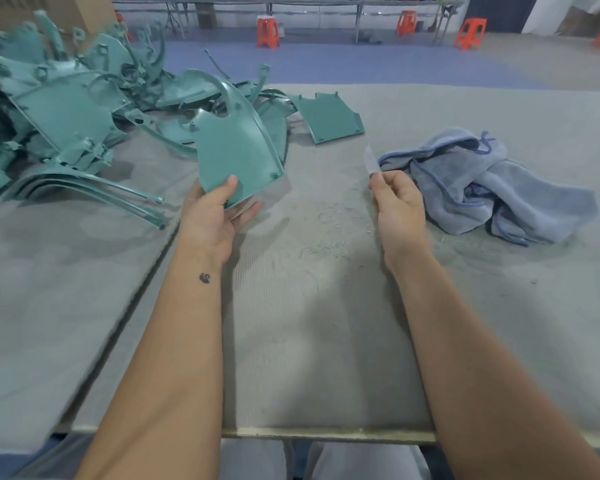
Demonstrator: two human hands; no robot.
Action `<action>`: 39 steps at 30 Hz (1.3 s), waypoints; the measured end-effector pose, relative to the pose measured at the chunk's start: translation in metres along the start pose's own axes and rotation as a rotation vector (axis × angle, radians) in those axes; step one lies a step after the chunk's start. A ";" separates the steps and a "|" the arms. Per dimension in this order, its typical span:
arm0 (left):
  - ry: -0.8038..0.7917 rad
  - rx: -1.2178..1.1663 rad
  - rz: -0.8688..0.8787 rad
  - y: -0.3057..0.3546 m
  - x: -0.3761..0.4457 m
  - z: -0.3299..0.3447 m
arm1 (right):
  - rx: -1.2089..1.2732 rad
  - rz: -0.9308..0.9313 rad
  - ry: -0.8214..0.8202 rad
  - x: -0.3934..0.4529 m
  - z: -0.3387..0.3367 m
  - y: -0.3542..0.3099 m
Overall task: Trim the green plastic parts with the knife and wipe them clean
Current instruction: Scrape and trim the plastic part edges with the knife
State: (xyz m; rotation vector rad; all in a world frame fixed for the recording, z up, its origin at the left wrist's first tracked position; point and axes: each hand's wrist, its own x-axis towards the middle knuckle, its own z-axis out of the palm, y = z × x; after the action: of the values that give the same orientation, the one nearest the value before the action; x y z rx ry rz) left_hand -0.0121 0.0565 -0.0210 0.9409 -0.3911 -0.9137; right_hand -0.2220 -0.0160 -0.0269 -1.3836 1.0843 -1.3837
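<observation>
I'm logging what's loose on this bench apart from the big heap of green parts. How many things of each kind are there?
Green plastic panel held in the left hand: 1
Flat green plastic panel lying apart on the table: 1
Small pale knife blade pinched in the right hand: 1
Crumpled blue cloth: 1
Total: 4

No text, label, brand or number is legible anywhere here.
</observation>
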 end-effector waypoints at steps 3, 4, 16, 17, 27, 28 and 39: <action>-0.023 0.056 0.004 0.003 0.002 -0.001 | -0.032 -0.033 -0.038 -0.002 0.002 0.001; -0.041 0.077 0.005 0.003 0.002 -0.001 | -0.034 -0.037 -0.040 -0.002 0.002 0.001; -0.121 0.209 -0.004 -0.011 -0.010 0.020 | 0.163 0.175 -0.256 -0.006 0.007 -0.002; -0.123 0.163 -0.014 -0.012 -0.013 0.023 | 0.142 0.165 -0.265 -0.008 0.008 -0.002; -0.344 0.233 -0.153 -0.040 -0.032 0.049 | 0.153 0.175 -0.212 -0.008 0.013 -0.003; -0.300 0.183 -0.160 -0.040 -0.030 0.049 | 0.178 0.208 -0.183 -0.007 0.013 -0.004; -0.139 -0.171 -0.251 -0.033 -0.022 0.044 | -0.042 0.040 -0.242 -0.013 0.016 -0.003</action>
State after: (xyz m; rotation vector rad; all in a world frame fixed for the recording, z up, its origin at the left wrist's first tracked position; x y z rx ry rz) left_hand -0.0699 0.0427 -0.0212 0.7825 -0.3106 -1.2267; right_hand -0.2063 -0.0023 -0.0268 -1.5076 0.9797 -1.1368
